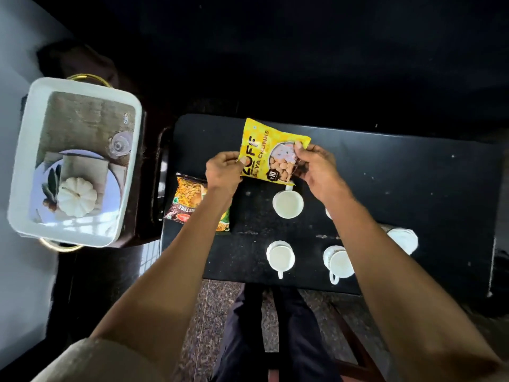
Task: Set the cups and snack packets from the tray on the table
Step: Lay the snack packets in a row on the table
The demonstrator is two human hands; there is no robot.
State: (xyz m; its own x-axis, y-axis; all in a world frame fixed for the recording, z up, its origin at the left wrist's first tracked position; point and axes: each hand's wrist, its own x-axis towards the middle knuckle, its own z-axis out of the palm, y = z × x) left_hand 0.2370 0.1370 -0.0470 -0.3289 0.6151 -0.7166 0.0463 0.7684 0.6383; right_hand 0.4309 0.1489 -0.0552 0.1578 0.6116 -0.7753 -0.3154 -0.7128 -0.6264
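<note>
Low in the frame, white ceramic cups [280, 257] stand on the black table [413, 188]. At centre, the left hand [223, 170] and right hand [314, 168] pinch opposite edges of a yellow plastic snack packet [271, 151]. At left lies a brown packet [190, 202]; far left, a white rectangular tray [24, 161].

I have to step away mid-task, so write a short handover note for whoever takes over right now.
Left hand and right hand both grip the yellow soya chunks packet, held above the black table.
The mixture packet lies at the table's left edge.
Several white cups are already on the table.
The white tray looks emptied.
Left: set the yellow packet down.
</note>
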